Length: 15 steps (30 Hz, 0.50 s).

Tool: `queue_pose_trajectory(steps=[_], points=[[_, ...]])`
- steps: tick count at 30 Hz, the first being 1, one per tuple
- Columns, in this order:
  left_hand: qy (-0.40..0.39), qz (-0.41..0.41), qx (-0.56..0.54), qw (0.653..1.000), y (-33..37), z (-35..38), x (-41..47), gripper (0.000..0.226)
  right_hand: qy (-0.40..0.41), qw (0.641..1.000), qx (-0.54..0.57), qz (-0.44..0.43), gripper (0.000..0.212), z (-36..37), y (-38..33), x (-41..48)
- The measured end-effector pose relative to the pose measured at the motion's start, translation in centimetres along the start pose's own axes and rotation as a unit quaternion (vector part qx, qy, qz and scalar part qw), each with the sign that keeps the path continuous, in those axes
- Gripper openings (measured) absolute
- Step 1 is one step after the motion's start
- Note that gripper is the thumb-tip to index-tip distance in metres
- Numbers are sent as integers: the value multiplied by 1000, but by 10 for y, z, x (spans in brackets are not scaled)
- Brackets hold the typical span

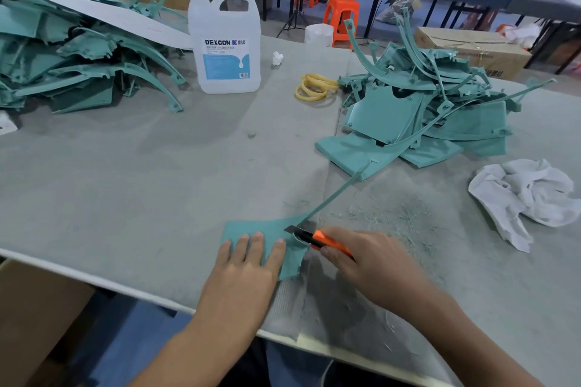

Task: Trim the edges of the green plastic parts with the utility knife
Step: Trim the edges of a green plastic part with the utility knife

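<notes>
Six o'clock on the table [141,182]: left hand [248,264] presses flat, fingers straight, on a green plastic part [273,229]; right hand [371,264] grips an orange utility knife [323,240], blade [292,228] against its two o'clock edge.

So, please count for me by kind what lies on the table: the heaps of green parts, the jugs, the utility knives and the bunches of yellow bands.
Heaps of green parts: 2
Jug: 1
Utility knife: 1
Bunch of yellow bands: 1
Total: 5
</notes>
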<state>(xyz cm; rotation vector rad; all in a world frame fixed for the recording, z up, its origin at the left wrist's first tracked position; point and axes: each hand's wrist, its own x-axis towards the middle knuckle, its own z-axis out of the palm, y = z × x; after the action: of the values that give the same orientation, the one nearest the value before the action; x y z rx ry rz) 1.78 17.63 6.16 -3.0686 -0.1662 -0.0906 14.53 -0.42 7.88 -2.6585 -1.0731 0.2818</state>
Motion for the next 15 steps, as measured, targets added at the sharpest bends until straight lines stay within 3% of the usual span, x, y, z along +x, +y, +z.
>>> queue_pose_trajectory(steps=[9,15], points=[[28,12,2,1000,-4,2,-1,55,-5,1000,-5,2,29,-3,3,3],[88,23,1,996,-12,4,8,59,1,1000,6,4,29,-5,1,8]])
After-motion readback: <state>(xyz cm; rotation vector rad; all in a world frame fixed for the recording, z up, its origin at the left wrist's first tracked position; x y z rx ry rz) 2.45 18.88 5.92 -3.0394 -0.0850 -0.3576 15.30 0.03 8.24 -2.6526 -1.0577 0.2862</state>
